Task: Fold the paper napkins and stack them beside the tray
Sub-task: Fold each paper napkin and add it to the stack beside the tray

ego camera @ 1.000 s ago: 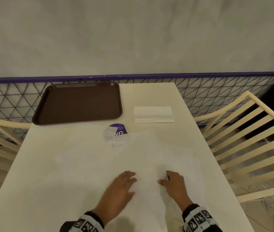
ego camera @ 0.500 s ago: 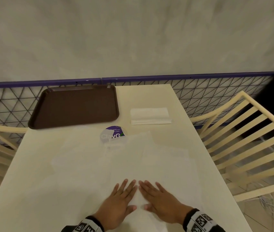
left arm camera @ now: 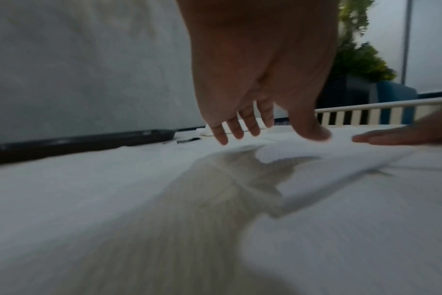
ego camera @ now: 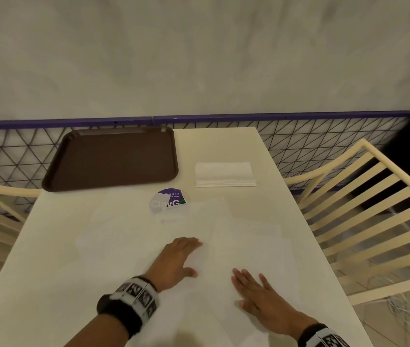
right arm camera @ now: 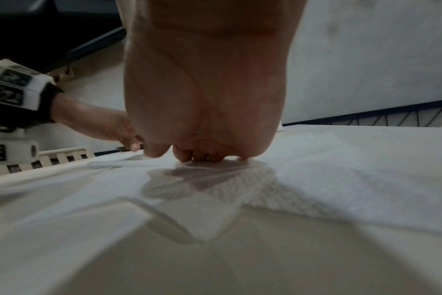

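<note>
Left hand (ego camera: 176, 259) slid forward, away from right hand (ego camera: 259, 294), since half a second ago; both flat, fingers extended, pressing unfolded napkin (ego camera: 226, 261). Beyond left hand, sticker (ego camera: 169, 200) reading "keep our … clean".

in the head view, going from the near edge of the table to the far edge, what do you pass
right hand → left hand → round purple sticker → stack of folded napkins → brown tray, which reaches farthest back.

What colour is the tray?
Dark brown, plain; the tray shows best in the head view.
</note>
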The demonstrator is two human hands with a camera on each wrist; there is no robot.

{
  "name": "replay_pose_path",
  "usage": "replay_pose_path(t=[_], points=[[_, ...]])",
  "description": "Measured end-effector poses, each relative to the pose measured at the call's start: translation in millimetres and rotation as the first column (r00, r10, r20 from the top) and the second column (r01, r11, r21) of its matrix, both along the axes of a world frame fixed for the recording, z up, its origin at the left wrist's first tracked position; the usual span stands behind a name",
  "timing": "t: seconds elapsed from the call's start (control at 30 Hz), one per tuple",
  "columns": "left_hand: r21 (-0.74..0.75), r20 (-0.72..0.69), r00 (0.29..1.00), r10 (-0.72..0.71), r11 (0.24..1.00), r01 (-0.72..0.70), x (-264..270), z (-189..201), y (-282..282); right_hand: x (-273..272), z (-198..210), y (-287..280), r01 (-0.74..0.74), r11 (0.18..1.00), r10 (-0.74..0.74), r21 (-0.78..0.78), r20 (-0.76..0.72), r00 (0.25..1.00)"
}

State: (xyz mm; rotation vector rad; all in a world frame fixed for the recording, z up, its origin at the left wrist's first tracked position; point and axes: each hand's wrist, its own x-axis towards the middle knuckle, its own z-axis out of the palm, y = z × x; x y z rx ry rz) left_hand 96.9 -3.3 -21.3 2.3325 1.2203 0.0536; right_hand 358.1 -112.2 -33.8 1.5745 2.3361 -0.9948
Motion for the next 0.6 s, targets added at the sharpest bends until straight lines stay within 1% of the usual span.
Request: replay_pose_path(t=[0.03,0.07,0.13,0.17,0.23,0.33,0.4,0.47,0.5,0.53,0.6], points=[[-0.098,-0.073,0.997,-0.011,0.995,0.004,7,2,6,1,2,1,-0.003,1.000,0.003,-0.015,0.003,1.000],[-0.098,-0.158,0.987,-0.021,0.995,0.006,13,5,12,1,3,2,-0.003,1.000,0.003,-0.023,0.005,1.000],[-0.001,-0.284,0.959,-0.002,1.000,0.002,21,6,17,1,4,2,0.013,0.999,-0.013,-0.042,-0.003,1.000],[0.031,-0.326,0.945,0.006,0.999,0.004,23,5,19,1,4,1,0.022,0.999,-0.022,-0.048,-0.011,1.000],[0.023,-0.381,0.925,0.008,1.000,0.001,21,4,20,1,4,-1,0.027,0.998,-0.029,-0.052,-0.023,0.999],[-0.060,-0.353,0.934,0.055,0.995,-0.082,11,7,19,1,4,0,0.073,0.994,-0.079,-0.085,-0.062,0.995],[-0.133,-0.256,0.955,0.152,0.973,-0.190,1,9,17,3,7,2,0.127,0.980,-0.149,-0.152,-0.137,0.979],[-0.227,-0.075,0.960,0.269,0.933,-0.279,-9,15,11,4,18,8,0.222,0.954,-0.258,-0.201,-0.180,0.949],[-0.271,0.030,0.945,0.325,0.913,-0.306,-13,17,7,2,26,12,0.261,0.949,-0.290,-0.174,-0.166,0.943],[-0.305,0.135,0.919,0.371,0.898,-0.318,-16,20,4,-3,36,16,0.281,0.955,-0.291,-0.091,-0.126,0.948],[-0.317,0.286,0.865,0.412,0.893,-0.320,-16,33,-4,-16,54,30,0.259,0.951,-0.258,0.170,-0.025,0.966]])
